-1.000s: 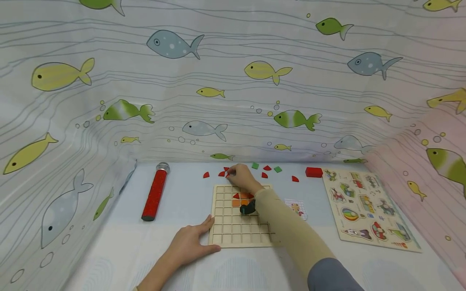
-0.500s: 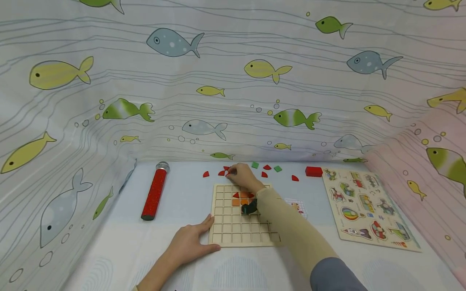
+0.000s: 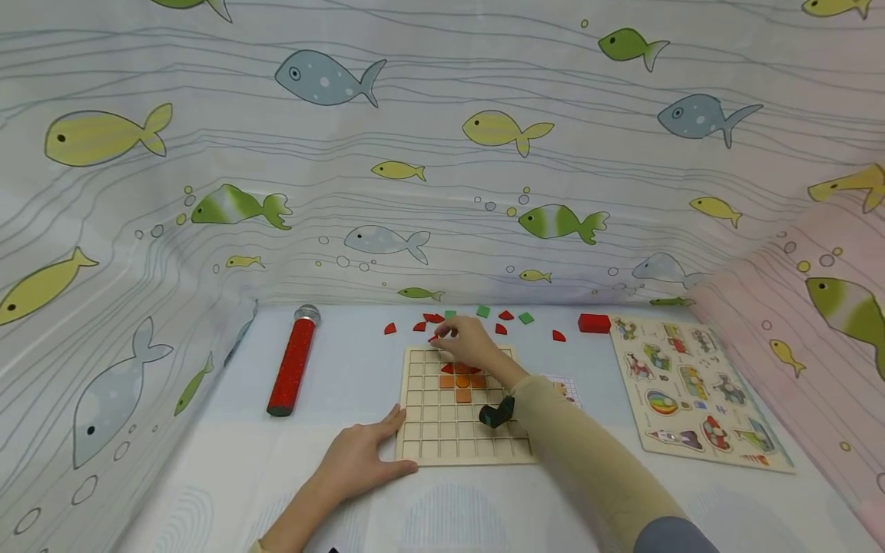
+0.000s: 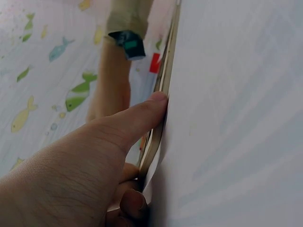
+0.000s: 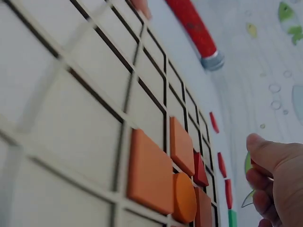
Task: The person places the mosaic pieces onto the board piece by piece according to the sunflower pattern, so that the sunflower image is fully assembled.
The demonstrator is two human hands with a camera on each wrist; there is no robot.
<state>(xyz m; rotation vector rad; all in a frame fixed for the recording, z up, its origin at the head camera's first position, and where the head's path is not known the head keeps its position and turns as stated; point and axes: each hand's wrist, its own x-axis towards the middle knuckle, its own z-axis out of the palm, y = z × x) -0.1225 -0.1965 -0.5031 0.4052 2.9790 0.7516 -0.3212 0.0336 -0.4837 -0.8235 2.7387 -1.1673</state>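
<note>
Red piece [image 3: 434, 339] pinched between thumb and fingertip of my right grip [image 3: 467, 340], just past the far edge of the grid board [image 3: 432, 434]; fingertip hold, I reckon, because it's small and flat. Left grip [image 3: 359, 459] spread, not clamped: thumb at the near edge, forefinger at the left edge, bracketing the corner, probably to stop sliding. On the board, orange squares [image 3: 447, 382] around an orange disc [image 3: 462, 381], seemingly located by the cell ridges. Beyond, loose red wedges [image 3: 390, 329] and green squares [image 3: 482, 311] scattered on the bench [image 3: 353, 346], likely for easy reach. Microphone [image 3: 292, 367] left, picture puzzle [image 3: 698, 395] right, both well apart, presumably leaving me elbow room.
</note>
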